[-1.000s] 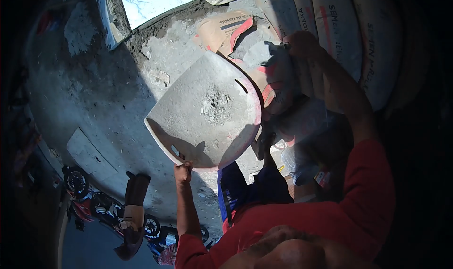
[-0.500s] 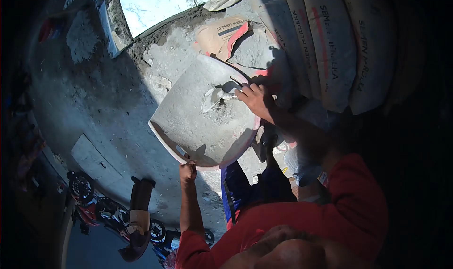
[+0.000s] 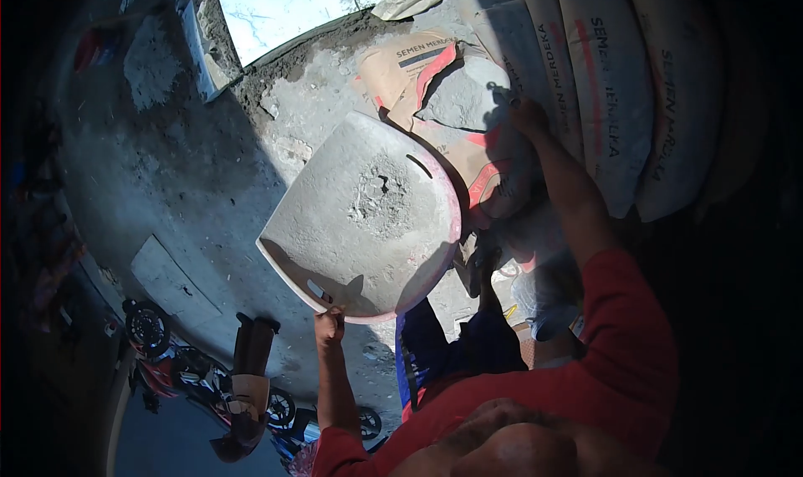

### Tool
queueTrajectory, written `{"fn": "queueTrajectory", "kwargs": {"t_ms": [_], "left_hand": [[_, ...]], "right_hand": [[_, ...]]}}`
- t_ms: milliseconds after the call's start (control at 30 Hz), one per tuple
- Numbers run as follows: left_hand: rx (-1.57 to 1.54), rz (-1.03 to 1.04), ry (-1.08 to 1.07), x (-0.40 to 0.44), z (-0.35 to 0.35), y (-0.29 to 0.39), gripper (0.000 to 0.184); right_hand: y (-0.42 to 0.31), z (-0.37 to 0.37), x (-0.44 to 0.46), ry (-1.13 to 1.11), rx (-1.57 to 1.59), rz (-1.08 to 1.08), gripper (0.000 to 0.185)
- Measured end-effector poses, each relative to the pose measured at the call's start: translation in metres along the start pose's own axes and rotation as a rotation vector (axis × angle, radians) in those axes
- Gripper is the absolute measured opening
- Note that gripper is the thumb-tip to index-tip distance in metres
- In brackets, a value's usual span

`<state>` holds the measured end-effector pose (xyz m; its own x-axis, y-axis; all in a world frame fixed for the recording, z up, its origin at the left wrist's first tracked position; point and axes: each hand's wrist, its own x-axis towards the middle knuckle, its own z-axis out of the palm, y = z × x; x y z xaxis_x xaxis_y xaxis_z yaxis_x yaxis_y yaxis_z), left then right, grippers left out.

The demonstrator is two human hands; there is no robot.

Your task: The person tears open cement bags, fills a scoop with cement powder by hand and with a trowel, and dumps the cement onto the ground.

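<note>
A wide, shallow pan (image 3: 326, 201) with a curved rim and slot handles bears a small heap of grey powder (image 3: 381, 197). My left hand (image 3: 329, 326) is closed round its near rim, beside the lower slot. Over at the right, my right hand (image 3: 529, 115) is closed at the side of a torn-open paper bag (image 3: 422, 52) full of grey powder (image 3: 460, 96). The trowel it grips is barely visible; its blade cannot be made out against the powder and shadow.
Several full cement bags (image 3: 615, 100) stand in a row at the right. A pale, bright slab (image 3: 297, 12) lies at the top. Motorbikes (image 3: 180, 364) are at the lower left, and a flat board (image 3: 171, 280) lies on the concrete floor (image 3: 201, 184).
My right hand has gone from the open bag to the pan with the trowel, then back to the bag. The powder heap in the pan looks larger. My left hand keeps its hold.
</note>
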<state>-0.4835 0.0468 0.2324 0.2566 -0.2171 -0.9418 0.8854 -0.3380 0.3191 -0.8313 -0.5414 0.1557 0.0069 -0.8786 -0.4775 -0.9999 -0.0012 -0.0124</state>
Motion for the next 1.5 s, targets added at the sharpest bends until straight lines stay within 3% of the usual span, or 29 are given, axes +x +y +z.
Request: {"fn": "queueTrajectory", "kwargs": {"t_ms": [233, 300, 467, 567, 633, 767, 833, 900, 1033, 1133, 1200, 1267, 1333, 1433, 1500], "left_hand": [[0.013, 0.007, 0.001, -0.012, -0.008, -0.001, 0.06], [0.019, 0.004, -0.014, -0.011, -0.016, -0.001, 0.06], [0.002, -0.019, 0.093, -0.01, -0.01, 0.002, 0.06], [0.053, 0.002, 0.001, -0.011, -0.013, 0.002, 0.062], [0.007, 0.027, -0.053, -0.008, -0.01, 0.004, 0.051], [0.049, 0.025, -0.098, -0.007, -0.008, 0.007, 0.053], [0.112, -0.016, -0.055, -0.013, 0.005, 0.013, 0.069], [0.088, -0.012, -0.098, -0.005, -0.007, 0.007, 0.069], [0.038, 0.011, -0.044, -0.005, 0.004, 0.007, 0.065], [-0.001, 0.019, -0.101, 0.014, -0.022, -0.01, 0.06], [0.148, 0.132, -0.162, 0.018, -0.027, -0.017, 0.056], [0.055, 0.079, -0.135, 0.007, -0.004, -0.002, 0.054], [-0.033, 0.023, -0.105, 0.003, 0.008, 0.002, 0.052], [0.02, 0.014, -0.071, 0.007, 0.006, -0.003, 0.051], [0.013, 0.009, -0.098, 0.009, 0.002, -0.005, 0.05]], "right_hand": [[0.008, 0.037, 0.001, -0.188, -0.17, -0.211, 0.035], [0.0, 0.028, -0.004, -0.257, -0.293, -0.45, 0.035], [-0.032, 0.025, -0.008, -0.368, -0.279, -0.481, 0.035], [-0.025, 0.033, -0.003, -0.431, -0.223, -0.51, 0.036], [-0.023, 0.032, -0.008, -0.444, -0.176, -0.521, 0.036], [-0.002, 0.022, -0.025, -0.341, 0.018, -0.452, 0.039], [0.007, 0.012, -0.033, -0.343, 0.079, -0.422, 0.041], [0.013, 0.0, -0.051, -0.098, 0.079, -0.459, 0.043], [-0.01, -0.053, -0.108, -0.084, 0.102, -0.441, 0.049], [-0.034, -0.063, -0.152, -0.199, 0.087, -0.386, 0.054], [-0.046, -0.05, -0.183, -0.043, 0.107, -0.544, 0.043], [-0.069, -0.042, -0.213, -0.132, 0.073, -0.567, 0.035], [-0.072, 0.01, -0.234, -0.078, -0.001, -0.704, 0.024], [-0.11, 0.013, -0.27, 0.033, -0.101, -0.704, 0.018], [-0.123, 0.002, -0.28, 0.019, -0.083, -0.844, 0.013]]}}
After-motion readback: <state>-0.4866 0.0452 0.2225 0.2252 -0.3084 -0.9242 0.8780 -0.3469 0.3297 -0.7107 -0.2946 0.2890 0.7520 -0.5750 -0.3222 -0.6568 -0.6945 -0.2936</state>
